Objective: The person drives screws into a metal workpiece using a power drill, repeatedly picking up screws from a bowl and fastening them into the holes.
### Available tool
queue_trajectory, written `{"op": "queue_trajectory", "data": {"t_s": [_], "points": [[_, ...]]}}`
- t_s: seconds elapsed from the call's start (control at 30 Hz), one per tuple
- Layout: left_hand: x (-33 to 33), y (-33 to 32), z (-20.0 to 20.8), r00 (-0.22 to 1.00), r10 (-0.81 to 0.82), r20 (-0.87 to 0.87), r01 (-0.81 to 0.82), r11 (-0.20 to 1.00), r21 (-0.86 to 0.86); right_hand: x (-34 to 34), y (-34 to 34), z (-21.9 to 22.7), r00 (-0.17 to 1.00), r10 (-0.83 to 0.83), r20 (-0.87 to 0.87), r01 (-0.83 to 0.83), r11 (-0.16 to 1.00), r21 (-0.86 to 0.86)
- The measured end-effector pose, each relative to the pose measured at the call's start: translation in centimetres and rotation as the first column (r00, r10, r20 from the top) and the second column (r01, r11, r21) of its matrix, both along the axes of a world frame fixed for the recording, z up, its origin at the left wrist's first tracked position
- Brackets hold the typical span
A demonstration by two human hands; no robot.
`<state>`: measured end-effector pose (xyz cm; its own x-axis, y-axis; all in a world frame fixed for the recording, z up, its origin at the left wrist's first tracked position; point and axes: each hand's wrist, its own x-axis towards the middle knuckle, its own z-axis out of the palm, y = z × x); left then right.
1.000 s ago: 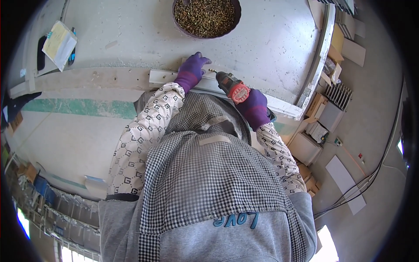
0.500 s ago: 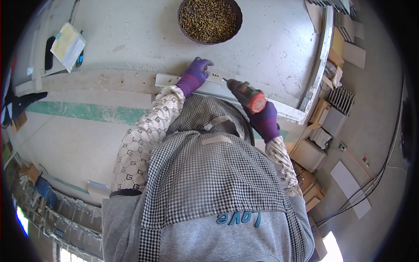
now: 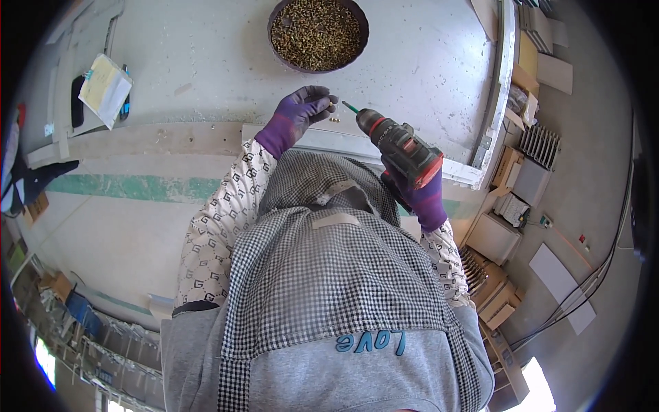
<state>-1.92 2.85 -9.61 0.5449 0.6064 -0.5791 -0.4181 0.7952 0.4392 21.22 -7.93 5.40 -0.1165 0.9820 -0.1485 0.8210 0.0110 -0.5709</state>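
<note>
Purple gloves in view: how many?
2: one purple glove on the left grip, the other on the right grip, holding the cordless drill. Others may be hidden from this view.

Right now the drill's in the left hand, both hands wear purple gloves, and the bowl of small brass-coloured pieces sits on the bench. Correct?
One fix: the drill is in the right hand, not the left hand, as the head view shows. The purple gloves and the bowl on the bench are as you say.
</note>
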Motion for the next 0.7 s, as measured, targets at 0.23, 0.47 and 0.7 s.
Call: {"op": "queue_trajectory", "data": {"t_s": [0.23, 0.47, 0.7], "points": [[0.5, -0.7, -0.9, 0.982, 0.033, 0.188, -0.027, 0.999, -0.037, 0.4, -1.1, -1.3, 0.996, -0.041, -0.083, 0.035, 0.997, -0.075], [0.5, -0.6, -0.8, 0.949, 0.012, 0.316, -0.014, 1.000, 0.002, 0.5, -1.1, -1.1, 0.997, -0.020, -0.070, 0.016, 0.998, -0.054], [0.1, -0.1, 0.1, 0.958, -0.022, 0.288, 0.008, 0.999, 0.051, 0.7, -0.9, -1.2, 0.999, 0.032, -0.031, -0.034, 0.997, -0.068]]}}
